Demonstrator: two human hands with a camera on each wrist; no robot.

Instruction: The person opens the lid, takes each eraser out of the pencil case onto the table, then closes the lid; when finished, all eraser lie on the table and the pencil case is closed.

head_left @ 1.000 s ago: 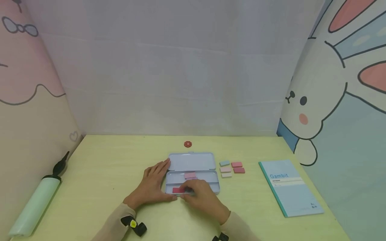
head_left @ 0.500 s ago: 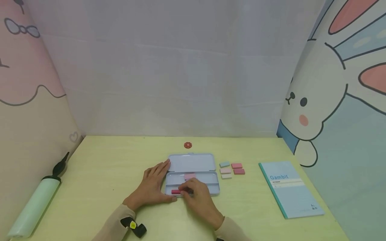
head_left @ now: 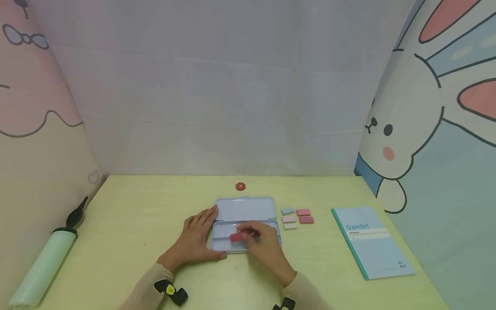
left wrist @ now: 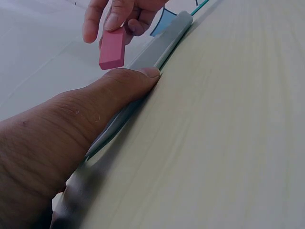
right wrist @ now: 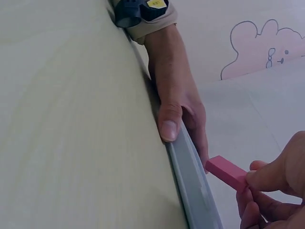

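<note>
A pale blue pencil case (head_left: 246, 209) lies on the table with its lid folded back. My left hand (head_left: 193, 241) rests at its left end, fingers straight along the side and thumb at the front edge. Over the tray, my right hand (head_left: 267, 247) pinches a dark pink eraser (head_left: 236, 237) between thumb and fingers. Both wrist views show this eraser (left wrist: 112, 50) raised above the case rim, one end jutting out from the fingertips. Behind those fingers a bit of lighter pink shows in the back compartment, mostly hidden.
Right of the case lie several small erasers (head_left: 289, 219) in pink, blue and white. A red round chip (head_left: 240, 186) sits behind the case. A blue notebook (head_left: 373, 243) lies at the right, and a green hand pump (head_left: 44, 267) along the left edge.
My right hand has lifted the dark pink eraser out of the front compartment and carried it back and slightly right. The left hand stays at the case.
</note>
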